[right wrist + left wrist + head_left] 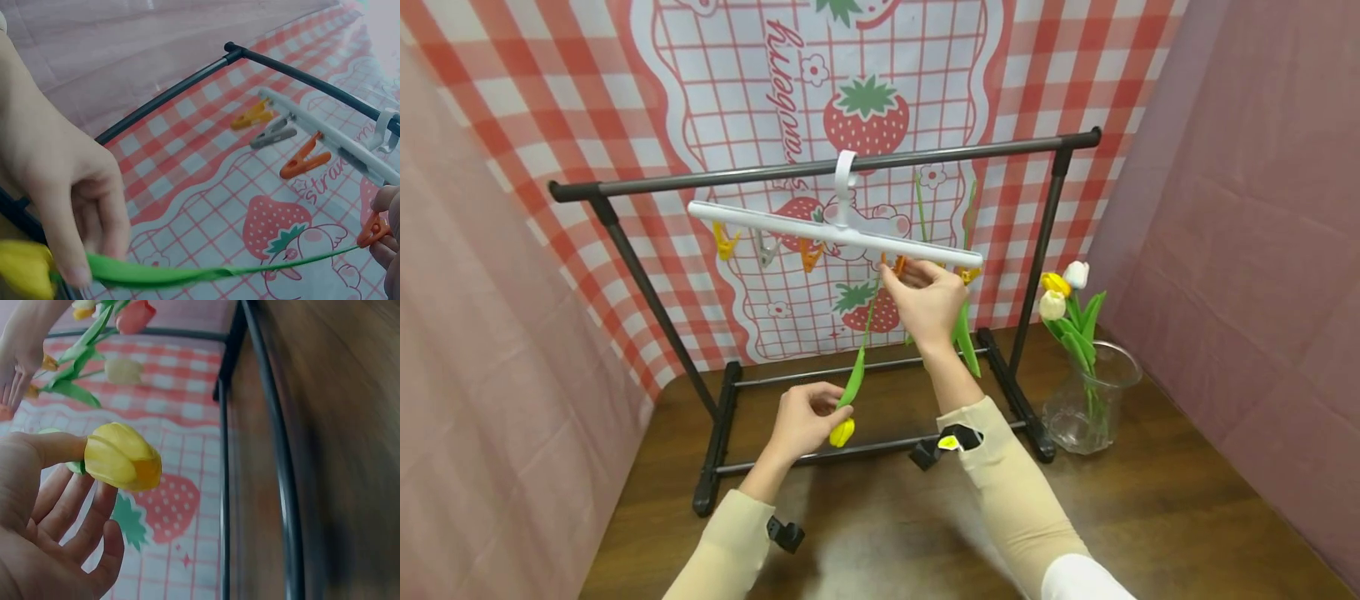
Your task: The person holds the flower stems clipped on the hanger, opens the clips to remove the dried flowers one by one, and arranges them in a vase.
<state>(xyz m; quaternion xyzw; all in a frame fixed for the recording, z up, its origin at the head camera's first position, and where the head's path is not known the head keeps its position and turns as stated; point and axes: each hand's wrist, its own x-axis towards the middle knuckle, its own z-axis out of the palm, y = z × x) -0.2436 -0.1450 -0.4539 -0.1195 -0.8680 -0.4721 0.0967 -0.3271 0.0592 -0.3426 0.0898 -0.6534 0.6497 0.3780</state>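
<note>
A yellow tulip (842, 432) hangs head down, its green stem slanting up toward a white clip hanger (760, 220). My left hand (801, 422) pinches it just by the flower head, thumb against the fingers. Under the hanger's right half, my right hand (929, 302) pinches an orange clip (374, 231). The stem's thin end reaches that clip; whether the clip bites it I cannot tell. In the left wrist view a pink tulip (135, 316) and a cream tulip (124, 371) hang near the right hand (22, 356), by yellow clips.
The hanger hooks over a dark metal rack (722, 177). Its left half carries a yellow clip (725, 242), a grey clip (765, 249) and another orange clip (810, 255). A clear vase (1060, 417) with several tulips stands right of the rack on the wooden table (865, 533).
</note>
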